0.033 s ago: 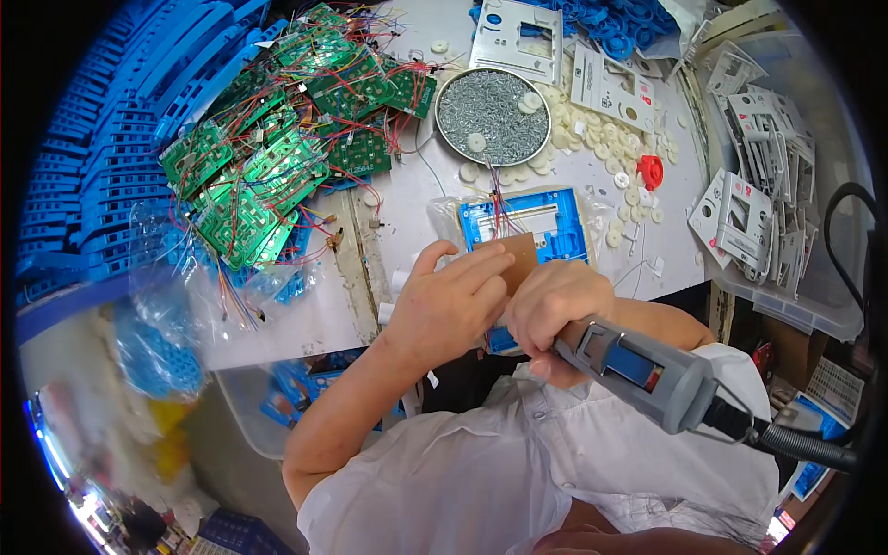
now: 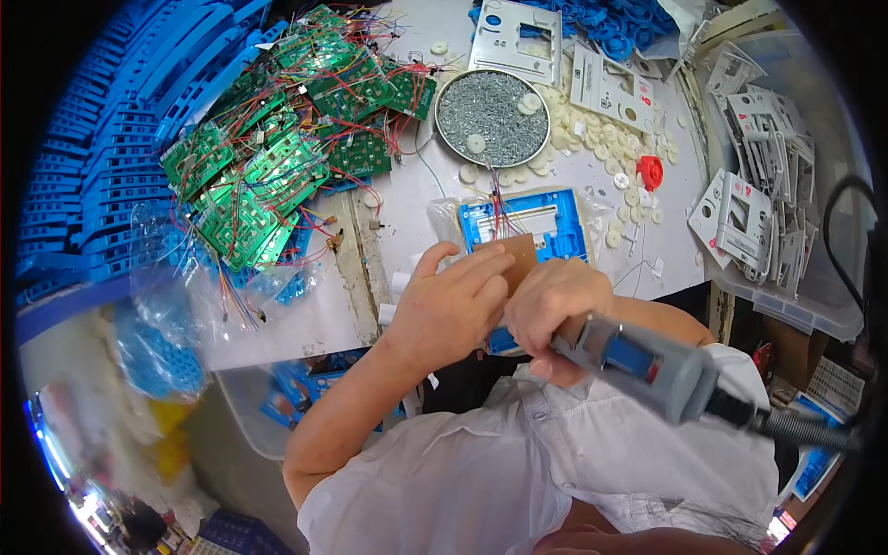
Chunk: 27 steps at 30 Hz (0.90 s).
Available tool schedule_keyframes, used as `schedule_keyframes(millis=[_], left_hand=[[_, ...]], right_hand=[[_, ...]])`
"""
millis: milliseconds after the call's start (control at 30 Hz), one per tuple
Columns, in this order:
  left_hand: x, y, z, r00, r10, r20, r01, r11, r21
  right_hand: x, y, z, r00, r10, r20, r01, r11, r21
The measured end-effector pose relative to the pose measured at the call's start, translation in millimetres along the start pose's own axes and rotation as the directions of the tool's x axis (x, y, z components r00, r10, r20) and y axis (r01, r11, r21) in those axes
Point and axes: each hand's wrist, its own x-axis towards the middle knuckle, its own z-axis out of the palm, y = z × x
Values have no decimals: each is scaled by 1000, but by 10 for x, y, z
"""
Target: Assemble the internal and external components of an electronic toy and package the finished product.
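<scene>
A blue plastic housing (image 2: pixel 548 222) with red and black wires lies on the white table, and a brown board (image 2: pixel 520 254) rests on its near edge. My left hand (image 2: pixel 451 303) lies flat over the housing's near left corner, fingers spread onto the brown board. My right hand (image 2: pixel 553 305) is closed around a grey and blue electric screwdriver (image 2: pixel 652 368). Its body slants back toward my chest, with a black cable running off to the right. The tool's tip is hidden behind my hands.
A round tin of screws (image 2: pixel 490 116) stands behind the housing, with white discs (image 2: pixel 610 148) and a red part (image 2: pixel 650 171) beside it. Green circuit boards (image 2: pixel 277 162) are heaped at left, beside blue plastic strips (image 2: pixel 92 185). White plates (image 2: pixel 754 199) fill a bin at right.
</scene>
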Motion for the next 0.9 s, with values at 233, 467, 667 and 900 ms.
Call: schedule_keyframes(millis=[233,467,667,900], left_hand=[[-14,186,8,997,-20,-80,14,997,-70],[36,353,131,973,-120,-194,75,971,-225],[118,326,136,967,-80,-242,33,981,-191],[639,71,-235,990,-13,-139,-9,988,-156]], right_hand=[[96,-306,-220,991,-85,-100,117,913,390],[19,-300,-225,980,-139,-142,186,893,411],[14,-332,-281,980,-134,-145,181,906,383],[57,-297,-470,972,-188,-138,223,921,319]])
